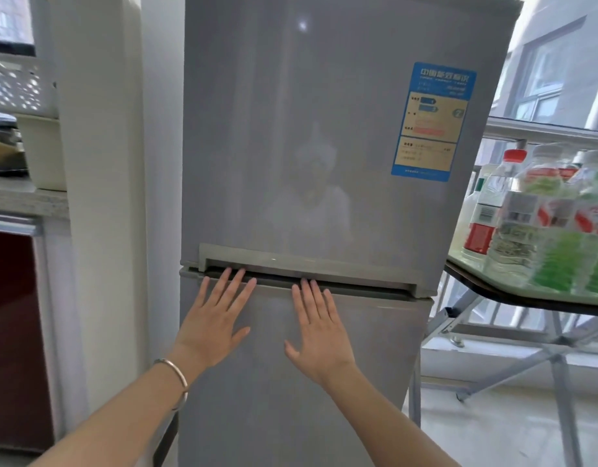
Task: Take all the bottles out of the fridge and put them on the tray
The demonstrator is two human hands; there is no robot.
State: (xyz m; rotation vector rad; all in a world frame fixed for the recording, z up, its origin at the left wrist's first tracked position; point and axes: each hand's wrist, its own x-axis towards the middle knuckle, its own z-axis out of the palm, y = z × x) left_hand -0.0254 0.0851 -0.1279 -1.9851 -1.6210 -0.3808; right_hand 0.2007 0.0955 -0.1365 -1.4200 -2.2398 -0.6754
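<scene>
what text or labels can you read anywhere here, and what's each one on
Blue sticker on the upper fridge door: the white header looks like "中国能效标识", blurred; the smaller lines and numbers are unreadable.
Bottles on the tray: the red-capped bottle shows a barcode; the green-labelled bottles show red-and-green labels; all print too blurred to read.
No other text shows.
</scene>
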